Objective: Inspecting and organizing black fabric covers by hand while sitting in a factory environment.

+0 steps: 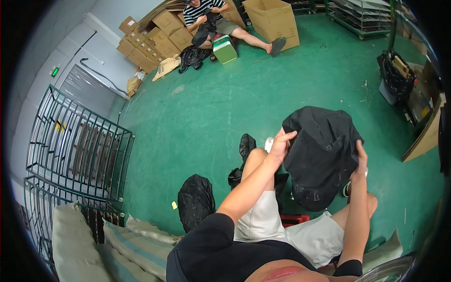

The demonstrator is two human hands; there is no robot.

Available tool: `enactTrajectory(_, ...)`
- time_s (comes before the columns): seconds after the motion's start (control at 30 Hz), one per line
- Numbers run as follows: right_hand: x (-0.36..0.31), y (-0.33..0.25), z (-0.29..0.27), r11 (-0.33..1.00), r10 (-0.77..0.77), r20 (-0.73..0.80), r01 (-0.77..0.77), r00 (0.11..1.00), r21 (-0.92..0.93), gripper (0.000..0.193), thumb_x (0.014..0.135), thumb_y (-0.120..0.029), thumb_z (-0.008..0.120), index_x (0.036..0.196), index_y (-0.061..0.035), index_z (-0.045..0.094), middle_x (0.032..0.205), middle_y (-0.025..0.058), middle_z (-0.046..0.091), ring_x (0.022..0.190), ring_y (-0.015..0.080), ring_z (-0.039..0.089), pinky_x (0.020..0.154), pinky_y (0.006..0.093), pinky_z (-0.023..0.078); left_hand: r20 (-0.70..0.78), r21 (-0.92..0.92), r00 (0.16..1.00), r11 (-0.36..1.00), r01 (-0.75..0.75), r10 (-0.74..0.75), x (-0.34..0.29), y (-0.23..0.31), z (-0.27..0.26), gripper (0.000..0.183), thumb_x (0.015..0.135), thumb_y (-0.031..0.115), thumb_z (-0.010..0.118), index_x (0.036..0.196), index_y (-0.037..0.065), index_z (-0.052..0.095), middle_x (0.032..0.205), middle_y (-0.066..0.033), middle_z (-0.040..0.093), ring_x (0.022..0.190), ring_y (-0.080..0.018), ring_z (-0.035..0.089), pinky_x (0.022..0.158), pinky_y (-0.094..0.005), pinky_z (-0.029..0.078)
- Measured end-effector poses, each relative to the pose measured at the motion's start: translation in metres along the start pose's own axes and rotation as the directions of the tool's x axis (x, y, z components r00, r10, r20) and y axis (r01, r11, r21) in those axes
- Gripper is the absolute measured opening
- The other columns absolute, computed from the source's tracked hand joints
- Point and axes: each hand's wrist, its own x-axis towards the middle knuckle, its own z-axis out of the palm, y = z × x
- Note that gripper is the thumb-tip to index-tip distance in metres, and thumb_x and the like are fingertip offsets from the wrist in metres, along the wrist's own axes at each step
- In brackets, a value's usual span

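I hold up a black, baggy fabric cover (322, 155) in front of my knees, its surface creased and dusted with pale specks. My left hand (281, 145) pinches its left edge, fingertips on the near face. On the opposite edge my right hand (360, 162) grips the cloth, with some fingers hidden behind it. What the cover contains, if anything, cannot be seen. Below it, between my legs, part of a red object (295, 219) shows. Beside my left knee lies some dark, crumpled material (247, 146).
A full black bag (196, 199) stands on the green floor to my left. Woven sacks (136, 242) and green metal racks (80, 145) line that side. Far off, another person (211, 21) sits by cardboard boxes (169, 40) and a green box-like container (225, 50). A black-lined bin (394, 82) stands right.
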Motion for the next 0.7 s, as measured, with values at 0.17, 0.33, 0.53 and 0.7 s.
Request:
enactTrajectory(0.17, 0.004, 0.018, -0.03, 0.986, 0.134, -0.209, -0.151, 0.969, -0.072, 0.045, 0.091, -0.029, 0.057, 0.126, 0.0005, 0.058, 0.118, 0.0153, 0.066, 0.105, 0.03, 0.064, 0.098, 0.0448, 0.048, -0.185, -0.204, 0.964, 0.967, 0.153, -0.191, 0.004, 0.004, 0.012, 0.006, 0.086, 0.002, 0.061, 0.09, -0.001, 0.065, 0.087, -0.0132, 0.07, 0.078, -0.0252, 0.07, 0.071, -0.0385, 0.059)
enactTrajectory(0.33, 0.012, 0.012, -0.031, 0.961, 0.025, -0.298, -0.105, 0.954, -0.257, 0.033, 0.091, -0.02, 0.06, 0.117, 0.0005, 0.061, 0.107, 0.0127, 0.069, 0.096, 0.0272, 0.067, 0.089, 0.041, 0.054, -0.158, -0.232, 0.982, 0.97, 0.068, -0.107, 0.016, -0.011, -0.012, 0.015, 0.088, 0.002, 0.06, 0.103, 0.002, 0.063, 0.096, -0.0125, 0.07, 0.086, -0.0257, 0.07, 0.076, -0.0395, 0.058)
enactTrajectory(0.53, 0.014, 0.014, -0.002, 0.995, 0.037, -0.287, -0.062, 0.957, -0.076, 0.037, 0.099, -0.029, 0.051, 0.12, 0.0006, 0.06, 0.114, 0.0139, 0.067, 0.101, 0.0293, 0.065, 0.093, 0.0415, 0.052, 0.005, -0.287, 0.998, 0.956, 0.064, -0.065, 0.006, 0.002, 0.015, 0.033, 0.087, 0.003, 0.061, 0.119, 0.007, 0.057, 0.115, -0.0075, 0.065, 0.109, -0.024, 0.061, 0.098, -0.0437, 0.047)
enactTrajectory(0.7, 0.012, 0.007, 0.017, 1.0, -0.004, -0.161, 0.002, 0.987, -0.014, 0.043, 0.102, -0.033, 0.044, 0.122, 0.0016, 0.059, 0.122, 0.0153, 0.064, 0.108, 0.0305, 0.063, 0.097, 0.0432, 0.049, 0.061, -0.027, 0.993, 0.995, 0.1, -0.098, -0.002, -0.006, 0.028, 0.065, 0.085, 0.003, 0.063, 0.142, 0.015, 0.035, 0.137, -0.0057, 0.05, 0.129, -0.0219, 0.046, 0.109, -0.0416, 0.033)
